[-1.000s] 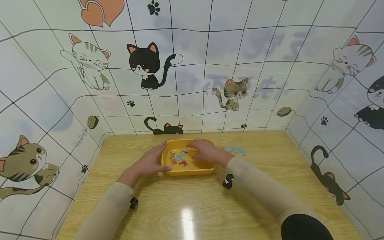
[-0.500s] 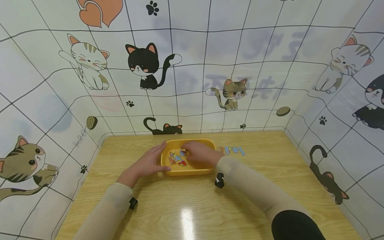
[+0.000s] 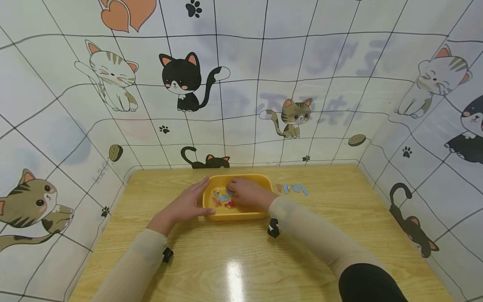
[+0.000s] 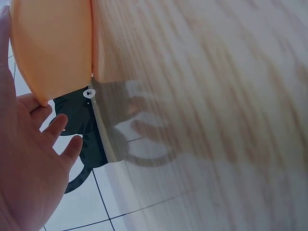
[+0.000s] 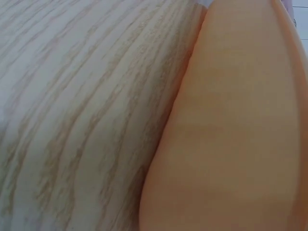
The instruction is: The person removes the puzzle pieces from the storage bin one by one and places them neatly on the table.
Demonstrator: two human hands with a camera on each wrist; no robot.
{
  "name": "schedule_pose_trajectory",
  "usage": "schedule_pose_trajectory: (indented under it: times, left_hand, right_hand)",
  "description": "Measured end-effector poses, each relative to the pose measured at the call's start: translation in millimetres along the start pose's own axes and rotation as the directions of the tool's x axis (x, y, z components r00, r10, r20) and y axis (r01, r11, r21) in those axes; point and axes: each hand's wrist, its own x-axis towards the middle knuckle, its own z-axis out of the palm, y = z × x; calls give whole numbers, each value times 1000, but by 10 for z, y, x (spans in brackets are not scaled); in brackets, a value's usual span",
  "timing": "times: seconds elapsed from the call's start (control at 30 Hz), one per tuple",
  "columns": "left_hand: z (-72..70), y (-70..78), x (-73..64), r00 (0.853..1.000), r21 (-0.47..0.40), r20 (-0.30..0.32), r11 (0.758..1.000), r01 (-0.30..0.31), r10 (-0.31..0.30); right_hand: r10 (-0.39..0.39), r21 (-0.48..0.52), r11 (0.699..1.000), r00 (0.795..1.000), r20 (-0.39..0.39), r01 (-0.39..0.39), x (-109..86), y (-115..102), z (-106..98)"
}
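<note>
A yellow plastic tray sits on the table, with several small colourful flat pieces, like jigsaw pieces, lying in its left half. My left hand rests against the tray's left end, fingers extended toward the back corner and thumb at the front rim. The left wrist view shows the fingers loosely spread, one touching the tray wall. Inside the tray, my right hand reaches down with bent fingers at a blue piece; its fingertips are hidden. Only the tray's outer wall and table show in the right wrist view.
Several more pieces lie in a row on the wooden table, right of the tray. A wall covering with printed cats stands behind the table and along both sides.
My right hand has moved left inside the tray, down to the blue piece near its back, and then nearly stopped. My left hand has stayed at the tray's left end.
</note>
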Motion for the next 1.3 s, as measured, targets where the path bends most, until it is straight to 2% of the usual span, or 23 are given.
schedule_pose_trajectory:
  times: [0.4, 0.83, 1.07, 1.3]
  left_hand:
    - [-16, 17, 10, 1000, -8, -4, 1000, 9, -9]
    - [-13, 25, 14, 1000, -21, -7, 1000, 3, -3]
    - [24, -41, 12, 1000, -6, -10, 1000, -4, 4]
    - [16, -36, -1, 1000, -15, -7, 1000, 5, -5]
  right_hand:
    - [12, -51, 999, 998, -65, -15, 28, -36, 69]
    - [4, 3, 1000, 996, -91, -4, -1, -39, 86]
    - [-15, 22, 1000, 995, -96, 17, -5, 3, 118]
    - [27, 52, 998, 996, -82, -23, -38, 25, 69]
